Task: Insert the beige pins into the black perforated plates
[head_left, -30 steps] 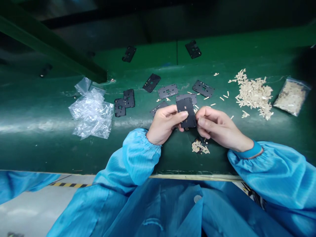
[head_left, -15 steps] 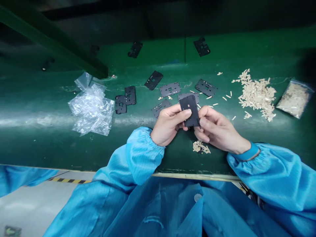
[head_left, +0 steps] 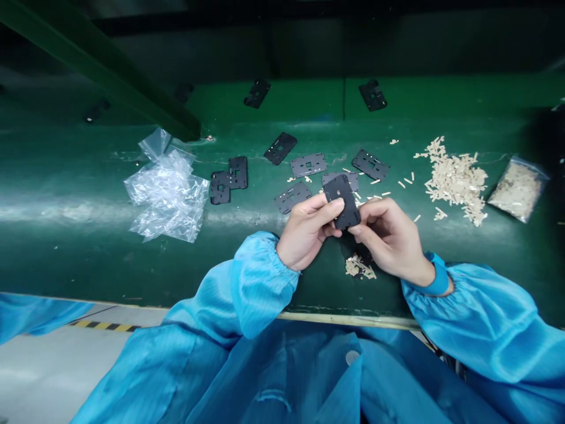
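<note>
- Black slotted plate (head_left: 342, 200) sat tilted between my hands, above the green belt (head_left: 132, 265), with a small square window near its upper end.
- My left hand (head_left: 306, 231) gripped the plate's left edge, its fingers (head_left: 329, 207) together and clamped on it.
- My right hand (head_left: 391, 238) held the lower right edge, its fingertips (head_left: 362, 219) curled together and clamped on the plate as well.
- Just beyond my hands lay a partly hidden plate (head_left: 339, 178), with more black plates (head_left: 308, 165) scattered around it.
- A heap of beige strips (head_left: 457, 179) lay to the right, beside a clear bag of strips (head_left: 517, 189).
- A small pile of strips (head_left: 359, 267) sat just below my hands.
- Crumpled clear plastic bags (head_left: 165, 197) lay well to the left.
- Blue elasticated sleeves (head_left: 260, 282) covered my forearms.
</note>
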`<state>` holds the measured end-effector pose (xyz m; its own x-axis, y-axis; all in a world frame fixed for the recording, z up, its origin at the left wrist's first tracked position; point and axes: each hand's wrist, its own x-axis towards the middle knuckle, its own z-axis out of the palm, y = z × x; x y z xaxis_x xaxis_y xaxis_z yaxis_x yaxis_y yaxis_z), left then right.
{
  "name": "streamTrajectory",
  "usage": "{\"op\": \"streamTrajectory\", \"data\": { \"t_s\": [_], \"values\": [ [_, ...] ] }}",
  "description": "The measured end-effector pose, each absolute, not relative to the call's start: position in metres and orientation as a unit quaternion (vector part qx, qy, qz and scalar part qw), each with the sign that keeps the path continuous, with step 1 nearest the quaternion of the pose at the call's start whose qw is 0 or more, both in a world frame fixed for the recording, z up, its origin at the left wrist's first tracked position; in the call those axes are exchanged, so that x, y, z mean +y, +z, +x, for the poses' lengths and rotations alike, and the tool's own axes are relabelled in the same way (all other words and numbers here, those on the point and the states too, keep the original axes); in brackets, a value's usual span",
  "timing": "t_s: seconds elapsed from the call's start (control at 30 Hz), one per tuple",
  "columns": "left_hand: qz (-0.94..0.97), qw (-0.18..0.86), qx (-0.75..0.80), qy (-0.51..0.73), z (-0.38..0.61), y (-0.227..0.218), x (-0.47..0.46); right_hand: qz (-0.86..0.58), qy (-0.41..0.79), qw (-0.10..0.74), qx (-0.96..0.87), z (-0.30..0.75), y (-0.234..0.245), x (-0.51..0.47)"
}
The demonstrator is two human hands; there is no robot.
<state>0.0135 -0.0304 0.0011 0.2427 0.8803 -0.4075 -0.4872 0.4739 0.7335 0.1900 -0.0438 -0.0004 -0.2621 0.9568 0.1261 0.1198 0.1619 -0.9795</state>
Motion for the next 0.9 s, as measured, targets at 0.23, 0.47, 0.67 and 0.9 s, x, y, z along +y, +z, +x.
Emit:
{"op": "streamTrajectory", "data": {
  "t_s": [0.23,0.47,0.67,0.9],
  "values": [
    [0.292,0.753,0.404,0.429,0.011,0.000,-0.028,-0.365,0.676,0.379,-0.516,0.198,0.007,-0.033],
    [0.351,0.693,0.435,0.455,0.010,0.000,-0.029,-0.371,0.721,0.377,-0.448,0.192,0.002,-0.031],
    [0.407,0.590,0.485,0.501,0.010,0.002,-0.027,-0.430,0.644,0.377,-0.508,0.196,0.008,-0.027],
    [0.393,0.578,0.500,0.512,0.013,0.003,-0.029,-0.458,0.534,0.407,-0.583,0.189,0.002,-0.037]
  ]
}}
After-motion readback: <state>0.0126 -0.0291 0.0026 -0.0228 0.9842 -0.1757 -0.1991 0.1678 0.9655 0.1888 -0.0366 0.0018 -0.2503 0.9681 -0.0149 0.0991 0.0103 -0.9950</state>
